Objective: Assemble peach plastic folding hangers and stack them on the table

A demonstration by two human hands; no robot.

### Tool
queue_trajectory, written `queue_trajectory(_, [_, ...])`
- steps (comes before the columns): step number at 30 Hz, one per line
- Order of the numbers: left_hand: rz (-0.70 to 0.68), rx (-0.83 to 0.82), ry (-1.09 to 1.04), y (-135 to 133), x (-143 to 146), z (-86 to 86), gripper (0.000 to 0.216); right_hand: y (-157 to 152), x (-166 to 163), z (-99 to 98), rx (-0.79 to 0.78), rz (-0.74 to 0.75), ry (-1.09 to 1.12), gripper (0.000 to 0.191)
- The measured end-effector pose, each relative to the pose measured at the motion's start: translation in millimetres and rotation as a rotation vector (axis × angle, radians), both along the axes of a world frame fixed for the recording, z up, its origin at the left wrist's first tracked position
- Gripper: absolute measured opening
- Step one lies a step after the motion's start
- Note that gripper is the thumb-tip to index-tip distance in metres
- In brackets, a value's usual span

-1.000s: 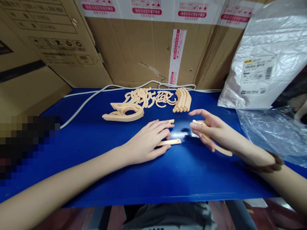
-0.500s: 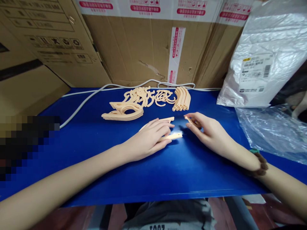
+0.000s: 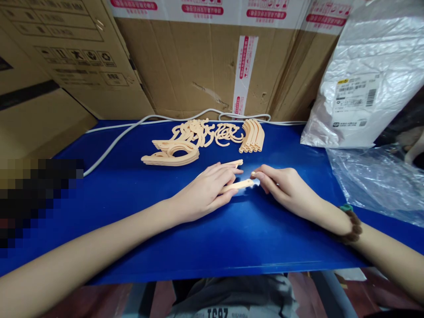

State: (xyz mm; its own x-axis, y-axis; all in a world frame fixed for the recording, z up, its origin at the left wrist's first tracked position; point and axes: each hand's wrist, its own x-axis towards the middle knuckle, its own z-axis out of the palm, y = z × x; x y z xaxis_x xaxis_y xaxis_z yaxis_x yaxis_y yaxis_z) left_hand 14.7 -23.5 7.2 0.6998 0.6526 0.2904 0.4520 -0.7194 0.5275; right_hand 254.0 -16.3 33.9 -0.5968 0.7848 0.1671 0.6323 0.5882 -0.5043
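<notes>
Under my left hand is a beige plastic hanger part, gripped between thumb and fingers. Two of its ends stick out toward the right, and the rest is hidden by the hand. My right hand pinches a slim beige plastic hanger arm, of which only the tip shows. That tip is close to the front end of the left-hand part; whether they touch I cannot tell. Behind my hands lie stacked curved hanger frames, a pile of hooks and a row of hanger arms.
A blue table carries everything. Cardboard boxes wall off the back and left. A white cable runs along the rear. To the right are a white plastic mailer and a clear plastic bag.
My right hand has moved left and slightly nearer, bringing the hanger arm's tip up to the left-hand part. The front end of that part has shifted a little up and to the right.
</notes>
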Motion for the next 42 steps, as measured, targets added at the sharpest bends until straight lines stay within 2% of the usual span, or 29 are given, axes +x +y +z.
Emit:
queue_trajectory(4, [0.000, -0.005, -0.011, -1, 0, 0.3, 0.011, 3, 0, -1.1, -0.083, 0.029, 0.034, 0.043])
queue_trajectory(10, [0.002, 0.014, -0.023, -1, 1, 0.9, 0.013, 0, -2, -0.6, -0.116, 0.083, 0.025, 0.038])
queue_trajectory(21, [0.018, 0.044, 0.017, -2, 0, -3.2, 0.010, -1, -4, -6.2, -0.077, 0.094, -0.051, 0.039])
queue_trajectory(26, [-0.001, 0.118, 0.072, -1, 0, -4.3, 0.020, -2, -3, -8.0, -0.075, 0.104, -0.098, 0.038])
queue_trajectory(29, [-0.012, 0.121, 0.067, 0, 0, -3.7, 0.022, -3, -1, -10.6, 0.007, 0.095, -0.174, 0.040])
queue_trajectory(36, [-0.036, 0.108, 0.098, 0, -2, -3.8, 0.023, -7, -1, -14.0, 0.303, 0.099, -0.364, 0.048])
queue_trajectory(42, [-0.038, 0.096, 0.078, 1, -3, -3.6, 0.024, -6, -2, -16.1, 0.409, 0.105, -0.406, 0.049])
